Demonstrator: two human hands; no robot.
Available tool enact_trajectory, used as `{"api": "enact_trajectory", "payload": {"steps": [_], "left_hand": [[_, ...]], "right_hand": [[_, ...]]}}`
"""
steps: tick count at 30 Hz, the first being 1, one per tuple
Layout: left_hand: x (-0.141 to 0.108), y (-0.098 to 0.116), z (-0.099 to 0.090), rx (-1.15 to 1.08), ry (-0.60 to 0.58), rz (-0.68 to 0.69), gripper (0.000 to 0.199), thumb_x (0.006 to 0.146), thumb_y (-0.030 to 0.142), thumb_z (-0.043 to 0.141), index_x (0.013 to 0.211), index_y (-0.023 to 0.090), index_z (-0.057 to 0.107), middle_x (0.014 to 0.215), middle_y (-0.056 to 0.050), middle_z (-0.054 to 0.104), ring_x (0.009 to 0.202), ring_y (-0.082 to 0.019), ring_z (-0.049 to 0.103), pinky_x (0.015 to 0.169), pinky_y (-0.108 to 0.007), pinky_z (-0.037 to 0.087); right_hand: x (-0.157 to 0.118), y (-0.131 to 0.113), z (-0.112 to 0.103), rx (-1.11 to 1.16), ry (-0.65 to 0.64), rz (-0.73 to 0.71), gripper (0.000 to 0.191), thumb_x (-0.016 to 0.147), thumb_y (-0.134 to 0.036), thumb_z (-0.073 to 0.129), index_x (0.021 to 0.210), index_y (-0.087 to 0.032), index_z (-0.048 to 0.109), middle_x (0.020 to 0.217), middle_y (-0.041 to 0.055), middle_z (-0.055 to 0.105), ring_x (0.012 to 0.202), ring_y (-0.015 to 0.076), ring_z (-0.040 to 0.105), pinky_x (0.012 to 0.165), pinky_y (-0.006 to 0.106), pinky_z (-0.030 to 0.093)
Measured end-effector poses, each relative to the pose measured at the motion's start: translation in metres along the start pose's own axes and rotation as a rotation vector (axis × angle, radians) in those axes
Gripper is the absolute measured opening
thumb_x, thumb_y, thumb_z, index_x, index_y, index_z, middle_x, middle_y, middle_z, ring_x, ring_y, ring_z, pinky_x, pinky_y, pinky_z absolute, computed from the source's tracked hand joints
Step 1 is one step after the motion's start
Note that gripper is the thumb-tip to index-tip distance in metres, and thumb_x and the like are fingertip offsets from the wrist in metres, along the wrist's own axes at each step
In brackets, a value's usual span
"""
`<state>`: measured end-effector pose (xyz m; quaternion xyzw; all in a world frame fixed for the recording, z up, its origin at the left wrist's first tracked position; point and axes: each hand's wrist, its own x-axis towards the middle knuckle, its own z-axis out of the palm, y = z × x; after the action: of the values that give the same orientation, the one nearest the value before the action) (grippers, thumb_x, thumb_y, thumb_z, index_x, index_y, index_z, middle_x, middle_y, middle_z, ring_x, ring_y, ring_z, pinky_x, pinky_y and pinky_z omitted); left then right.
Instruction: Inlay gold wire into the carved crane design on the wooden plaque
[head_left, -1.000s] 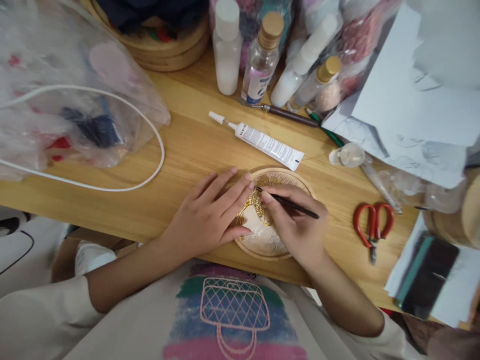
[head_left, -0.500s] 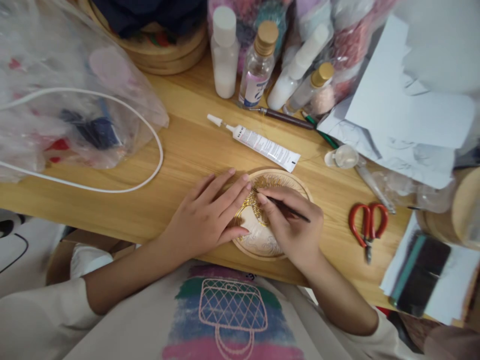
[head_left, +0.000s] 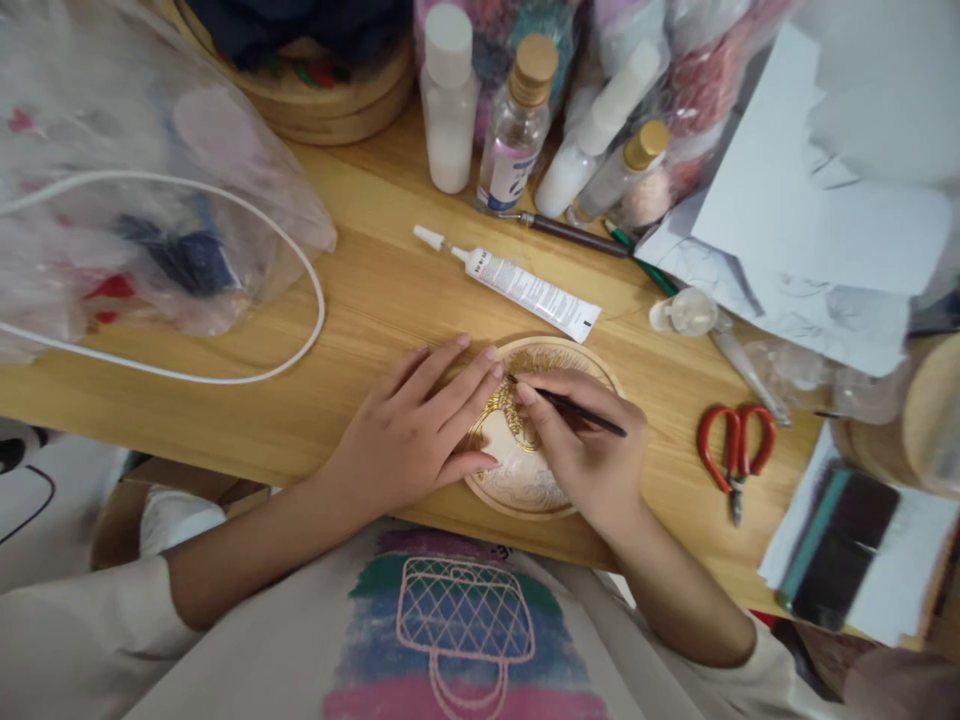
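Note:
A round wooden disc (head_left: 517,482) with gold wire-like lines and a pale drawn pattern lies near the table's front edge. My left hand (head_left: 416,430) rests flat with fingers spread, its fingertips on the disc's left rim. In my right hand (head_left: 589,440) is a thin dark tool (head_left: 577,405), pinched between thumb and fingers. The tool's tip touches the gold lines close to my left fingertips. Above the disc lies a white tube (head_left: 529,292) with its nozzle towards the upper left.
Red-handled pliers (head_left: 736,450) lie at the right, beyond them a dark phone-like object (head_left: 844,550) on paper. Several bottles (head_left: 450,110) stand at the back. A plastic bag (head_left: 247,200) and a white cable (head_left: 319,310) take up the left. Papers (head_left: 810,230) lie at the upper right.
The back end of the dark tool has swung slightly to the right and my right hand has shifted a little. My left hand stays in place.

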<state>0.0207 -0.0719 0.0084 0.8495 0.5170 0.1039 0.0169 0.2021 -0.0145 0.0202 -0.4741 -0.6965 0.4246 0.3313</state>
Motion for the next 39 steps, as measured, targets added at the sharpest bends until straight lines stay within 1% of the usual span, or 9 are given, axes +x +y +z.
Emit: {"api": "enact_trajectory", "payload": {"steps": [3,9,15,23,32,39], "left_hand": [[-0.0004,-0.0001,0.0,-0.001,-0.008,-0.004,0.063,0.098,0.053,0.037,0.14,0.007,0.048,0.144,-0.014,0.052,0.133,-0.033,0.047,0.108,-0.046,0.038],[-0.0009,-0.0008,-0.0012,0.003,-0.009,0.001,0.063,0.097,0.052,0.039,0.14,0.006,0.048,0.144,-0.015,0.052,0.133,-0.034,0.047,0.107,-0.047,0.039],[-0.0009,-0.0009,-0.0005,-0.002,-0.012,-0.001,0.065,0.098,0.054,0.036,0.14,0.007,0.047,0.145,-0.014,0.051,0.134,-0.034,0.046,0.107,-0.046,0.039],[-0.0004,-0.0007,0.0008,0.01,-0.003,0.003,0.065,0.097,0.055,0.037,0.14,0.007,0.047,0.145,-0.014,0.052,0.133,-0.034,0.047,0.107,-0.047,0.039],[-0.0005,-0.0009,-0.0006,-0.003,-0.003,0.009,0.065,0.097,0.054,0.039,0.14,0.006,0.047,0.145,-0.014,0.051,0.132,-0.035,0.047,0.105,-0.048,0.04],[-0.0006,-0.0005,-0.0011,0.002,-0.019,-0.001,0.063,0.098,0.053,0.038,0.141,0.008,0.047,0.146,-0.014,0.051,0.134,-0.034,0.046,0.107,-0.047,0.039]], "right_hand": [[0.0004,-0.0002,0.0001,0.0,0.004,-0.008,0.009,0.085,-0.015,0.066,0.088,-0.021,0.073,0.084,0.0004,0.076,0.076,0.012,0.07,0.069,0.024,0.057],[-0.0007,0.0008,0.0004,-0.009,0.011,-0.028,0.01,0.084,-0.012,0.067,0.088,-0.02,0.072,0.086,0.0006,0.076,0.079,0.0115,0.07,0.072,0.024,0.057],[-0.0021,0.0016,0.0006,-0.002,0.02,-0.043,0.011,0.083,-0.011,0.068,0.089,-0.02,0.072,0.086,-0.0001,0.075,0.077,0.0103,0.069,0.071,0.022,0.057],[-0.0015,0.002,0.0009,-0.012,0.021,-0.048,0.012,0.083,-0.011,0.068,0.09,-0.02,0.072,0.086,-0.0005,0.075,0.078,0.0092,0.069,0.072,0.02,0.056],[-0.0017,0.0021,0.0007,-0.009,0.014,-0.045,0.012,0.084,-0.012,0.067,0.09,-0.02,0.072,0.087,0.0002,0.075,0.079,0.0107,0.069,0.072,0.023,0.057],[-0.0021,0.0009,-0.0006,-0.01,0.009,-0.041,0.011,0.084,-0.012,0.067,0.09,-0.02,0.072,0.086,0.0006,0.075,0.078,0.0107,0.069,0.071,0.023,0.056]]}}
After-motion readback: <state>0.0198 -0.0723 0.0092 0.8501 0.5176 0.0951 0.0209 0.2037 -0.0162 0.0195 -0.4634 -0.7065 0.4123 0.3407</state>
